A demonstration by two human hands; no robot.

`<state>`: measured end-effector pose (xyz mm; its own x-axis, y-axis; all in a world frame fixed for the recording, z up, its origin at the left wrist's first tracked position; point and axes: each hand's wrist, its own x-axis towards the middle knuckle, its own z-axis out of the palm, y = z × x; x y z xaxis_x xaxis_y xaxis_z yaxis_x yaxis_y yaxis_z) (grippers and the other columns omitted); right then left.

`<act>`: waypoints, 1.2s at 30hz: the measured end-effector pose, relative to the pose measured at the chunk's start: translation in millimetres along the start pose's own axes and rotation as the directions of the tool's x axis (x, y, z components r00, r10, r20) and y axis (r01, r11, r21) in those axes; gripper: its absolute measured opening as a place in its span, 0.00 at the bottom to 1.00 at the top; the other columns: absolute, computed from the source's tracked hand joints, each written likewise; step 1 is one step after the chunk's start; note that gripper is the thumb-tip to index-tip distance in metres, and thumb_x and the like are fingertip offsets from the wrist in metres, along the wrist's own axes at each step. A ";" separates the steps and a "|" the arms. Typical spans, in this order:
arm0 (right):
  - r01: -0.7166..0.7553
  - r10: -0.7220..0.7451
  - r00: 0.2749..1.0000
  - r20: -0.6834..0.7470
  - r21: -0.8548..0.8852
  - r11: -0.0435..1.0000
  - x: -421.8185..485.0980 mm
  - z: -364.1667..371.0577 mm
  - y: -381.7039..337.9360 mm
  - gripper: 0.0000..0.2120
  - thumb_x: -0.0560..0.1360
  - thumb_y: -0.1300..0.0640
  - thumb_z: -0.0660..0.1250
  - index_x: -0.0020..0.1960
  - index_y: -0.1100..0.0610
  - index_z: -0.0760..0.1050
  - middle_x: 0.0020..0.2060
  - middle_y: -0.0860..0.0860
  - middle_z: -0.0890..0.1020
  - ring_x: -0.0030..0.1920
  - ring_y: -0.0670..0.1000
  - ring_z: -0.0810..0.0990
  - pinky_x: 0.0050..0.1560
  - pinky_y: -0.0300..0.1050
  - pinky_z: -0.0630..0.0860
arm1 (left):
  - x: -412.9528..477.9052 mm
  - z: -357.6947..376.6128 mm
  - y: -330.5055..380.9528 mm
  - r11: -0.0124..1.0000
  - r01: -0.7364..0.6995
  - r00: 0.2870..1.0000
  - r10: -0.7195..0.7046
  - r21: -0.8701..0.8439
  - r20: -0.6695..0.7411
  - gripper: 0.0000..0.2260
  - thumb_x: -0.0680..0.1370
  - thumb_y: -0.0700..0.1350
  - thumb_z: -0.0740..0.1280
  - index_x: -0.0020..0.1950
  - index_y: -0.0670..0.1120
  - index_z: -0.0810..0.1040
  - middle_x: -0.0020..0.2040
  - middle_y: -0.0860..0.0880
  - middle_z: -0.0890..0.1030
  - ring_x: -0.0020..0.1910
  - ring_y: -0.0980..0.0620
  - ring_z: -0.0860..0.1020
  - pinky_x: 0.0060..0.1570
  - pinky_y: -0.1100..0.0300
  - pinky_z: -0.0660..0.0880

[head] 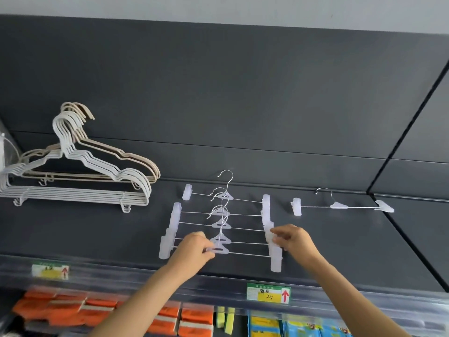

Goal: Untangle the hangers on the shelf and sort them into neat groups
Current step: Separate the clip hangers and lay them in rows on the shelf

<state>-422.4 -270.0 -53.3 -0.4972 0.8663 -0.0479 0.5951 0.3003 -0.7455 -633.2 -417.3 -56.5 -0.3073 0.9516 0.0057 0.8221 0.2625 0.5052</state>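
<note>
Several clear clip hangers lie in an overlapping row on the dark shelf, hooks pointing to the back. My left hand pinches the centre piece of the nearest clip hanger. My right hand grips the clear clips at the right end of that row. One more clip hanger lies alone to the right. At the far left, a stack of white wire hangers leans in front of a stack of beige hangers.
A clear front rail carries two green and yellow price tags. Below it, orange packets and blue and yellow packets fill a lower shelf. A dark back panel rises behind the shelf.
</note>
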 end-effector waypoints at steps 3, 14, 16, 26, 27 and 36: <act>0.013 -0.012 0.999 -0.052 0.013 1.000 -7.1 -5.5 2.4 0.10 0.75 0.63 0.65 0.55 0.60 0.79 0.51 0.54 0.79 0.44 0.48 0.77 0.46 0.30 0.71 | -3.2 5.4 -2.2 1.000 0.025 0.998 -0.025 0.015 0.051 0.15 0.75 0.43 0.66 0.30 0.40 0.70 0.36 0.50 0.68 0.31 0.57 0.67 0.32 0.71 0.60; 0.079 -0.081 0.997 0.001 -0.218 0.973 -37.7 16.1 1.7 0.15 0.74 0.54 0.66 0.61 0.53 0.75 0.50 0.46 0.69 0.48 0.46 0.72 0.47 0.30 0.71 | -5.3 5.6 0.5 0.989 -0.017 0.998 0.025 -0.144 0.057 0.04 0.74 0.42 0.67 0.47 0.45 0.79 0.42 0.49 0.74 0.43 0.51 0.75 0.42 0.67 0.71; 0.073 -0.076 0.997 -0.006 -0.214 0.974 -37.9 18.6 1.1 0.15 0.74 0.54 0.66 0.60 0.53 0.75 0.50 0.46 0.69 0.49 0.46 0.72 0.47 0.30 0.70 | -4.6 5.8 -3.1 0.986 -0.025 0.999 0.029 -0.165 0.020 0.09 0.75 0.42 0.66 0.54 0.45 0.80 0.39 0.55 0.72 0.39 0.56 0.73 0.38 0.73 0.67; 0.105 -0.110 0.994 -0.026 -0.156 0.982 -41.1 7.0 4.5 0.16 0.74 0.54 0.66 0.62 0.53 0.74 0.48 0.46 0.71 0.41 0.43 0.73 0.37 0.23 0.68 | -4.7 7.4 6.9 0.993 -0.109 0.989 0.104 -0.046 -0.102 0.15 0.77 0.45 0.63 0.64 0.48 0.75 0.54 0.55 0.74 0.57 0.56 0.70 0.57 0.66 0.66; 0.108 -0.114 0.993 -0.032 -0.155 0.982 -42.7 2.9 7.8 0.16 0.74 0.53 0.66 0.62 0.53 0.74 0.48 0.46 0.71 0.43 0.43 0.73 0.39 0.24 0.68 | -3.8 7.4 12.5 0.992 -0.123 0.986 0.119 -0.032 -0.117 0.14 0.77 0.45 0.63 0.63 0.48 0.76 0.55 0.54 0.75 0.58 0.56 0.70 0.58 0.65 0.66; 0.039 -0.073 0.986 -0.147 -0.222 0.974 -65.9 -83.5 70.8 0.18 0.77 0.52 0.62 0.64 0.57 0.72 0.54 0.51 0.76 0.49 0.50 0.77 0.52 0.40 0.73 | 14.5 40.3 112.2 0.971 -0.239 0.963 0.238 0.006 -0.125 0.14 0.78 0.45 0.62 0.63 0.48 0.75 0.58 0.52 0.77 0.60 0.53 0.71 0.62 0.61 0.65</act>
<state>-294.7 -272.4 -47.5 -0.4410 0.8913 0.1051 0.7007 0.4152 -0.5802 -526.1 -367.6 -34.5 -0.1602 0.9591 0.2333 0.8744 0.0283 0.4843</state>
